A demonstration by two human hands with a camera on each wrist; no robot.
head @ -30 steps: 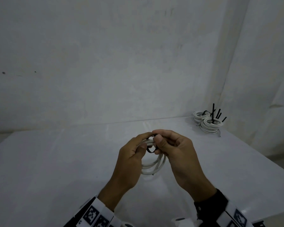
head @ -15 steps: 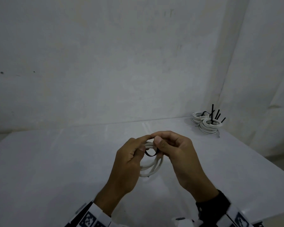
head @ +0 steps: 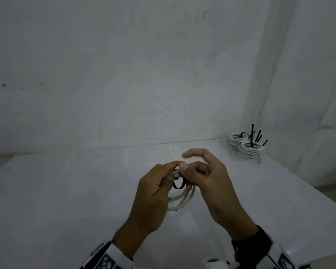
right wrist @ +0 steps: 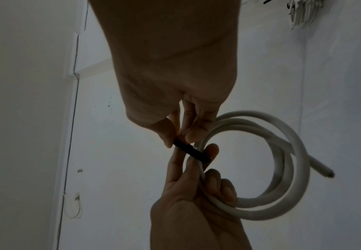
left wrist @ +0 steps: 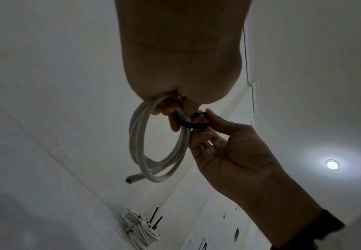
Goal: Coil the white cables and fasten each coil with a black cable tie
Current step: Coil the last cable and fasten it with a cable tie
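White cable coil: springy, light; hangs above worktop, centre.
Left grip: fingers curled round coil's 12 o'clock.
Right grip: pinches black cable tie, forefinger lifted.
Hold: beside tie.

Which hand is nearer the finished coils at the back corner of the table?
Right. The right hand is on the same side as the finished coils, with open table between; the left hand grips the white coil farther away.

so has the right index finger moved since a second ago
Yes. The right hand has lifted its index finger off the black cable tie, up toward the tied coils at the table's far corner.
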